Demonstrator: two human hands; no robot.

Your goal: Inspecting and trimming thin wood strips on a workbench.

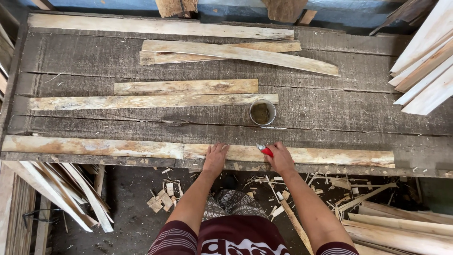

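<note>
- The long wooden strip (302, 155) lies along the near edge of the workbench (330, 113), end to end with a second long strip (94, 147) to its left.
- Left hand (215, 158): flat, fingers together, pressing down on the left end of the strip; it grips nothing.
- Right hand (280, 158): closed around a small red-handled knife (264, 150), blade tip resting at the strip's far edge.
- Progress, as judged: the strip's surface looks rough and uneven along its whole length; no finished cut is visible, so most of the work appears outstanding.
- A small round tin (262, 113) stands just beyond the right hand.
- Further strips (186, 87) lie farther back on the bench.
- Pale planks (424, 66) are stacked at far right.
- Offcuts and shavings (163, 200) litter the floor below, suggesting trimming is under way.
</note>
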